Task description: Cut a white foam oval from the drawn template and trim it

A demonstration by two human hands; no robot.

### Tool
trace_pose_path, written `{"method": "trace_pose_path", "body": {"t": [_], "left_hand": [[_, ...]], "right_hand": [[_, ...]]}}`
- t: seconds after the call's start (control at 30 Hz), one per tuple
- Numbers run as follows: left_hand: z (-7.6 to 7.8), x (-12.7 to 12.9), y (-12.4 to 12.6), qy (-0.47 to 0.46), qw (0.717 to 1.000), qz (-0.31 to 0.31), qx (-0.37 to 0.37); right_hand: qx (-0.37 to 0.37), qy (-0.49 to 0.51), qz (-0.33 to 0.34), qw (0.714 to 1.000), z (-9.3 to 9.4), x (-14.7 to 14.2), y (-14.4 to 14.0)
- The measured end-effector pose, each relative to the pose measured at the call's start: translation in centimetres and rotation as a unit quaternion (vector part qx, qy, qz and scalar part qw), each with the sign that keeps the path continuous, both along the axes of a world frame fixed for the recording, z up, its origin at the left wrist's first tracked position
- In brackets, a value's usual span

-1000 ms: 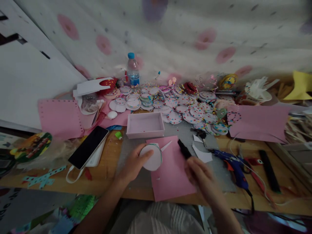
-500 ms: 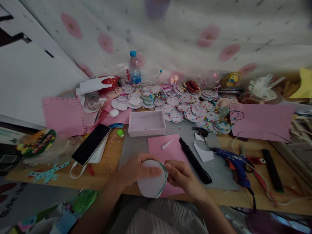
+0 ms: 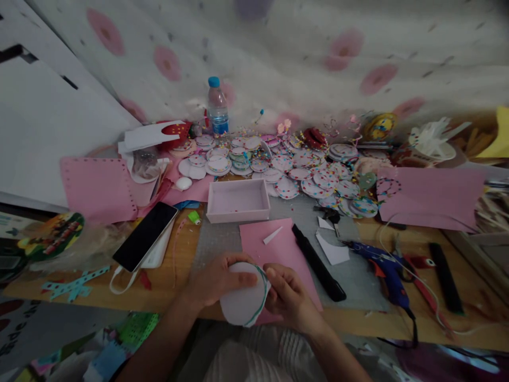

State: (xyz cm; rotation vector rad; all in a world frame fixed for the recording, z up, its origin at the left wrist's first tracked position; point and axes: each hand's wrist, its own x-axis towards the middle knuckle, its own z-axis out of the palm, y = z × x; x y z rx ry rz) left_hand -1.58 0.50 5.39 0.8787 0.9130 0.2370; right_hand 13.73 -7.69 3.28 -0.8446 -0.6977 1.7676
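Observation:
A white paper disc point(image 3: 243, 297) with a green rim is held up at the table's near edge by both hands. My left hand point(image 3: 212, 278) grips its upper left side. My right hand point(image 3: 289, 298) pinches its right rim. Under them lies a pink paper sheet point(image 3: 278, 249) with a small white strip on it. A black knife-like tool point(image 3: 318, 262) lies just right of the sheet, untouched.
A pink open box point(image 3: 237, 200) stands behind the sheet, with several dotted paper discs point(image 3: 314, 183) heaped beyond it. A phone point(image 3: 145, 243) lies at left, a blue glue gun point(image 3: 382, 265) and cord at right. A water bottle point(image 3: 217, 107) stands by the wall.
My right hand set the black tool down on the mat and came over to the disc. Both hands drew the disc from the pink sheet toward the near edge.

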Motion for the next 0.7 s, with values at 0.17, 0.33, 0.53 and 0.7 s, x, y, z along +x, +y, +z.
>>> {"method": "trace_pose_path", "body": {"t": [0.17, 0.33, 0.53, 0.7], "left_hand": [[-0.7, 0.5, -0.2, 0.034, 0.987, 0.129, 0.085], [-1.7, 1.5, -0.5, 0.141, 0.948, 0.168, 0.232], [-1.3, 2.4, -0.3, 0.177, 0.917, 0.132, 0.331], [-0.7, 2.9, -0.2, 0.165, 0.92, 0.121, 0.333]], "right_hand": [[0.059, -0.235, -0.068, 0.968, 0.0, 0.5, 0.3], [0.095, -0.326, 0.004, 0.941, 0.6, 0.3, 0.3], [0.119, -0.341, 0.046, 0.931, 1.4, 0.3, -0.4], [0.083, -0.245, 0.014, 0.966, 1.4, 0.2, -0.8]]}}
